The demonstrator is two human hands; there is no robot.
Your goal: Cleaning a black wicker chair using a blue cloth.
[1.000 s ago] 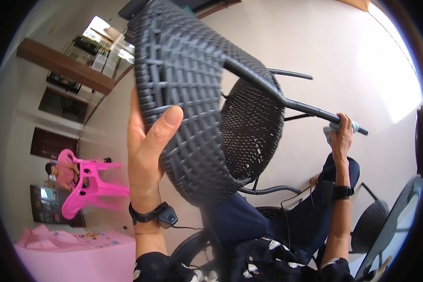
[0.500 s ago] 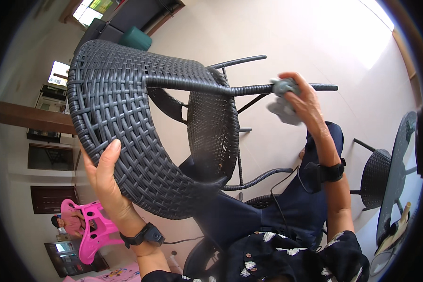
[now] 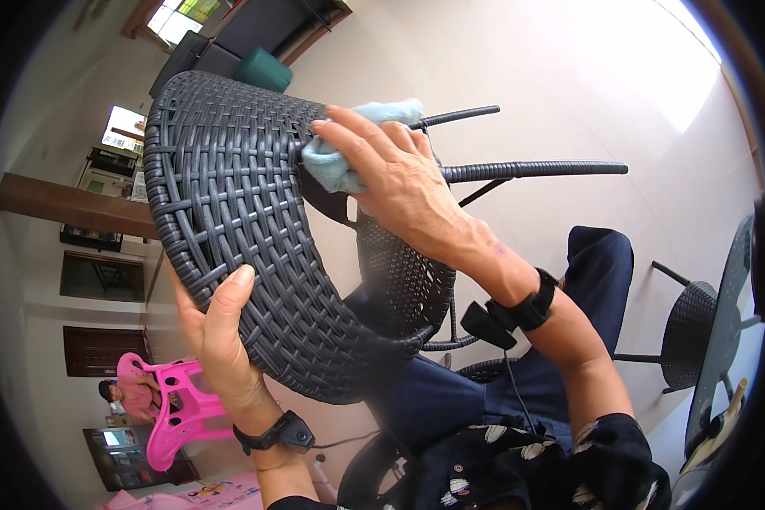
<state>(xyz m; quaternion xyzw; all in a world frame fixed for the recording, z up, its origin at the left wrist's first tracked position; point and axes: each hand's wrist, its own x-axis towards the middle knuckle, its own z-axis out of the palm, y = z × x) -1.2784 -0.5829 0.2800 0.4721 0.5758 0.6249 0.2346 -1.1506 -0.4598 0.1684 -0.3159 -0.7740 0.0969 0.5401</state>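
Observation:
A dark grey woven wicker chair (image 3: 229,200) lies tipped on its side across my lap, its legs pointing right. My left hand (image 3: 221,331) grips the edge of its woven back, thumb on the near face and fingers behind. My right hand (image 3: 399,174) presses a light blue cloth (image 3: 336,166) against the chair where the woven back meets the wrapped frame bar. The cloth shows past the fingers on both sides. One wrapped chair leg (image 3: 544,170) extends beyond my right wrist. Each wrist wears a black strapped device with a cable.
At right stand another wicker chair (image 3: 688,331) and a dark round-edged table (image 3: 718,340). A pink plastic chair (image 3: 187,404) is at lower left, with a person (image 3: 132,395) beyond it. A dark sofa (image 3: 259,34) and green stool (image 3: 263,70) are at the top.
My right hand has moved left with the cloth, from the wrapped leg to the bar beside the woven back. The left hand keeps its grip; the view has shifted slightly.

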